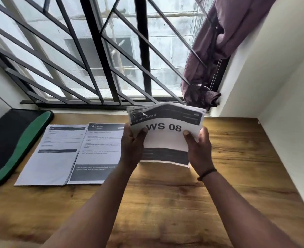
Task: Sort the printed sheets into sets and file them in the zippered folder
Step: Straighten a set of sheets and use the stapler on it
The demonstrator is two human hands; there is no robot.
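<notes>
Bright diffuse daylight enters through the barred window [94,51]; wooden table [165,203] evenly lit, soft shadows; wide-angle bending at edges; slight motion blur on held sheets [167,133], small print unreadable.

Wooden table [228,176]: folder [10,144], two sheets [67,153]

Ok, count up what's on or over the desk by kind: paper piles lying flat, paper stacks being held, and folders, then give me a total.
Paper piles lying flat: 2, left pile and right pile, side by side
Held stacks: 1, the stack gripped by the left hand and right hand
Folders: 1, the folder left of the piles
Total: 4
</notes>
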